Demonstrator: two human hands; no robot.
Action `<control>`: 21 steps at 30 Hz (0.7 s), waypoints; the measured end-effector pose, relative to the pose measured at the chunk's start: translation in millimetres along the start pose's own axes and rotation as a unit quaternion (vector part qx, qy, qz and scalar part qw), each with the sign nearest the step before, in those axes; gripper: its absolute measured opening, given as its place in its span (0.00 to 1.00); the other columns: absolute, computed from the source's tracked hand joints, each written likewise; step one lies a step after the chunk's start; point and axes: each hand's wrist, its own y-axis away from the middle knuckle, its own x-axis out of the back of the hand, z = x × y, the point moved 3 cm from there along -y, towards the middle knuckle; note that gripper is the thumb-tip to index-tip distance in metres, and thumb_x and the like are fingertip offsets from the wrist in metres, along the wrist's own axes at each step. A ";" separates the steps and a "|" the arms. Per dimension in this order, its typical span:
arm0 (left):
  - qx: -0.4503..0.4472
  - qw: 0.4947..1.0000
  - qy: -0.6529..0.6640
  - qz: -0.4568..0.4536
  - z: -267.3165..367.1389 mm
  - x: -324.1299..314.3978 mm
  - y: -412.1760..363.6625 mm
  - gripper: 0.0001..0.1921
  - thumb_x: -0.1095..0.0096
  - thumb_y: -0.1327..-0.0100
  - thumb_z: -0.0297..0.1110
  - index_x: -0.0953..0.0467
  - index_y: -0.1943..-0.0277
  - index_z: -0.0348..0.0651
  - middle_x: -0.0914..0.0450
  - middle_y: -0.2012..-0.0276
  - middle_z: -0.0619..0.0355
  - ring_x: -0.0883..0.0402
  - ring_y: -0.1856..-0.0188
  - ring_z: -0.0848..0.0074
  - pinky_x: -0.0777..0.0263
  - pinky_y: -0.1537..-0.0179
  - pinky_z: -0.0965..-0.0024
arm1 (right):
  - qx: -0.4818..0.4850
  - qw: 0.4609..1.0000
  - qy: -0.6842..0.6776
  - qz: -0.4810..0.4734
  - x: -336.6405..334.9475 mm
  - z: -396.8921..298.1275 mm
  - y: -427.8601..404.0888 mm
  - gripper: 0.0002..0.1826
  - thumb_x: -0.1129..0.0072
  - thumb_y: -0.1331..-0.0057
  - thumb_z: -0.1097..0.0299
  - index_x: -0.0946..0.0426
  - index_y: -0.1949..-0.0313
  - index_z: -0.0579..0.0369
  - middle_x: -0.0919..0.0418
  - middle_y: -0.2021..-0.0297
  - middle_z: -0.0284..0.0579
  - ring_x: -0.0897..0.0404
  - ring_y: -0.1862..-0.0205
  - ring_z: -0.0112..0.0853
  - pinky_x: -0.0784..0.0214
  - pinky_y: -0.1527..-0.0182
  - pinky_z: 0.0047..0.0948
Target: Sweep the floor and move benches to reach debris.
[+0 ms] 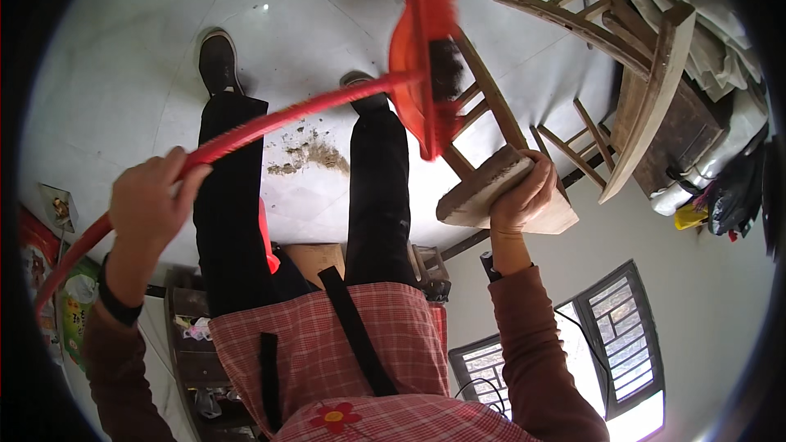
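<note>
My left hand point(153, 196) is closed around the red handle of a broom point(307, 104). The broom's red head point(417, 67), with red and dark bristles, is raised beside the legs of a wooden stool point(491, 92), hiding part of them; whether they touch, I cannot tell. My right hand point(525, 196) grips the thick edge of the stool's seat point(479, 187), which is tilted with its legs pointing away from me. Between my trouser legs, a patch of brown dirt point(316, 155) lies on the pale floor point(147, 98).
At the right, a wooden bench point(645, 104) lies tipped beside folded sheeting point(712, 31) and bags point(737, 190). A shelf unit point(187, 356) and packed sacks point(80, 310) stand at the left. Behind my legs is a cardboard box point(316, 258); a barred window point(620, 337) is in the wall.
</note>
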 end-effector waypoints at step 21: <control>-0.013 0.996 -0.024 0.089 20.4 -40.0 -25.7 0.16 0.34 0.35 0.50 0.23 0.64 0.45 0.28 0.84 0.55 0.24 0.83 0.59 0.33 0.80 0.59 | 0.006 1.000 -0.003 0.009 -0.4 0.1 -1.1 0.26 0.69 0.22 0.58 0.21 0.68 0.56 0.22 0.68 0.44 0.25 0.63 0.44 0.38 0.52 0.42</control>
